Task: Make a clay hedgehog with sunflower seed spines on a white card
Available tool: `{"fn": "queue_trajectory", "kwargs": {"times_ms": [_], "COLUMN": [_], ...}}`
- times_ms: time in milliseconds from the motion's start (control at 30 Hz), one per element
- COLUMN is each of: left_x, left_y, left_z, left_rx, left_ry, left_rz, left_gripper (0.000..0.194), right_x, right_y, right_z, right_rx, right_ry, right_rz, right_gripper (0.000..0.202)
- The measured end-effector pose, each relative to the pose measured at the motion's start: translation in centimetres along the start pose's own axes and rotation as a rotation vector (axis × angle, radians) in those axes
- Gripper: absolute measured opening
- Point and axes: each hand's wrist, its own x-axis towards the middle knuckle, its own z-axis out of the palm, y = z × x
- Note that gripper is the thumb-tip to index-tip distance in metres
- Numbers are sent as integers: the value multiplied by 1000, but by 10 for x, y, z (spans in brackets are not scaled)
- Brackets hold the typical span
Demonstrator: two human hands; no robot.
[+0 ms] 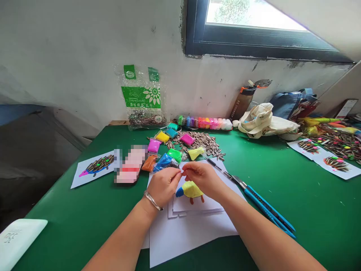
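Note:
My left hand (166, 183) and my right hand (202, 177) meet fingertip to fingertip above the paper, both closed in a pinch. Whatever lies between the fingers is too small to make out. Just below them, a yellow clay animal shape (193, 189) with a blue head and two brown legs lies on a small white sheet (208, 205), partly hidden by my right hand. Larger white sheets (180, 241) lie underneath. Beyond my fingers sit bags of coloured clay, among them a blue one (163, 162), a green one (175, 154) and a pale yellow one (196, 152).
Sunflower seeds (205, 141) are heaped behind the clay bags. A black pen (217, 165) and a blue utility knife (267, 210) lie to the right. A seed-decorated picture (96, 165) and a blurred pink object (131, 165) lie left. A bottle (242, 101) stands by the wall.

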Motion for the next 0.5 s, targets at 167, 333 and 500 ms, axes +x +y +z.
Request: {"fn": "queue_trajectory", "kwargs": {"times_ms": [167, 333, 500], "left_x": [1, 0, -1], "left_y": [10, 19, 18], "left_z": [-3, -3, -3], "left_rx": [-264, -1020, -1369], "left_ry": [-20, -232, -256], "left_rz": [-216, -616, -822], "left_gripper": [17, 33, 27], "right_x": [-7, -11, -10], "right_y": [-9, -3, 7], "right_z": [-3, 8, 14], "right_rx": [-122, -136, -236], "right_ry": [51, 264, 226], "right_rz": [-44, -229, -394], "right_gripper": [21, 17, 25]}}
